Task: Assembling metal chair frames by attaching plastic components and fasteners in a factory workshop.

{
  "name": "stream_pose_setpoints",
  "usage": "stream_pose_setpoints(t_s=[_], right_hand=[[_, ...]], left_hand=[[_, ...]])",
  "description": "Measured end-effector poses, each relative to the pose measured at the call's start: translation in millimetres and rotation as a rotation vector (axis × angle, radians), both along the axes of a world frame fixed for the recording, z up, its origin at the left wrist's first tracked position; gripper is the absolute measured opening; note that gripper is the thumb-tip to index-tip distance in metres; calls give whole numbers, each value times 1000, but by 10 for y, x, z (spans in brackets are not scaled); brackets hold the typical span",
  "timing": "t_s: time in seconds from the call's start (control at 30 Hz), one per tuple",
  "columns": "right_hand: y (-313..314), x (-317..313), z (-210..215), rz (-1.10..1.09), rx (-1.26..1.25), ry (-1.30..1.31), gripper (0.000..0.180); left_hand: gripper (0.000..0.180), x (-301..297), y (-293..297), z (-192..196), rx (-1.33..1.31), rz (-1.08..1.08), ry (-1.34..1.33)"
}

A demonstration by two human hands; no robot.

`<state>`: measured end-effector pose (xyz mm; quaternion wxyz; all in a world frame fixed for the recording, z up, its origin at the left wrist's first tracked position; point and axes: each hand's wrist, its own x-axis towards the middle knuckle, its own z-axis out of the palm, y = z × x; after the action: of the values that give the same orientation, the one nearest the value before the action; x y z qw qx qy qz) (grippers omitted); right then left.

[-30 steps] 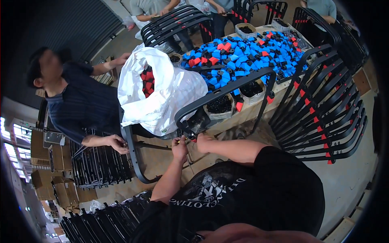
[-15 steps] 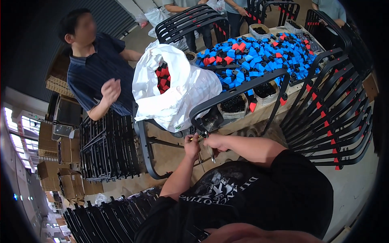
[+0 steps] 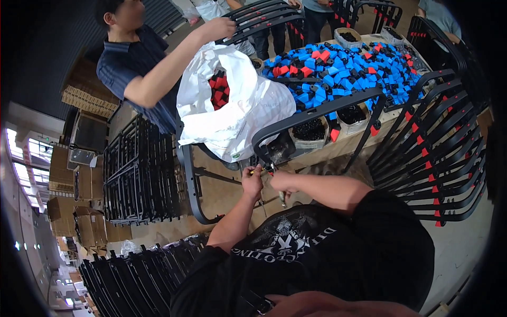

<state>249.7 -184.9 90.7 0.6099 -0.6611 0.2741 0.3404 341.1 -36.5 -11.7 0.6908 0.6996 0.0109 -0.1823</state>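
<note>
A black curved metal tube frame (image 3: 322, 110) stands in front of me, one end coming down to my hands. My left hand (image 3: 252, 182) is closed in a pinch at that end, with a small yellow piece showing at its fingertips. My right hand (image 3: 284, 182) is closed beside it, around a hand tool (image 3: 283, 199) whose pale metallic end sticks out below the fist. A dark part at the frame's end lies between the hands; its details are too small to tell. A red plastic piece (image 3: 375, 130) sits on the frame's other leg.
A white sack (image 3: 211, 132) of red pieces stands ahead. Behind it lies a heap of blue pieces (image 3: 338, 79) on a table, with boxes of small black parts (image 3: 309, 133). Stacked black frames (image 3: 433, 158) lean at right. A co-worker (image 3: 134, 68) stands at left, beside more frames (image 3: 142, 174).
The co-worker at left has raised an arm over the sack toward the far stack of frames. My right hand has shifted slightly and its tool has turned. My left hand stays at the frame's end.
</note>
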Motion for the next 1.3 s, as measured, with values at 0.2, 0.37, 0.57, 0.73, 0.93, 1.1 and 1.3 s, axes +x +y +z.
stream_pose_setpoints(t_s=[0.2, 0.37, 0.57, 0.73, 0.93, 1.1, 1.3], right_hand=[[-57, -88, -690, -38, -404, -331, 25], [-61, 18, -98, 44, 19, 30, 33], [2, -115, -787, 65, -633, -322, 35], [-8, -50, 99, -92, 99, 27, 28], [-61, -144, -823, -10, -349, -314, 33], [11, -97, 57, -13, -127, -66, 36], [-64, -118, -153, -256, 288, 9, 31]], left_hand=[[25, -31, -239, 407, 150, -69, 49], [23, -13, -96, 162, 105, 34, -6], [21, -64, -228, 453, 94, -19, 176], [18, -109, -114, 251, 84, 63, -65], [20, -24, -206, 390, 26, -16, 152], [21, -78, -141, 402, 85, 73, 141], [22, -19, -204, 487, 124, -21, 174]])
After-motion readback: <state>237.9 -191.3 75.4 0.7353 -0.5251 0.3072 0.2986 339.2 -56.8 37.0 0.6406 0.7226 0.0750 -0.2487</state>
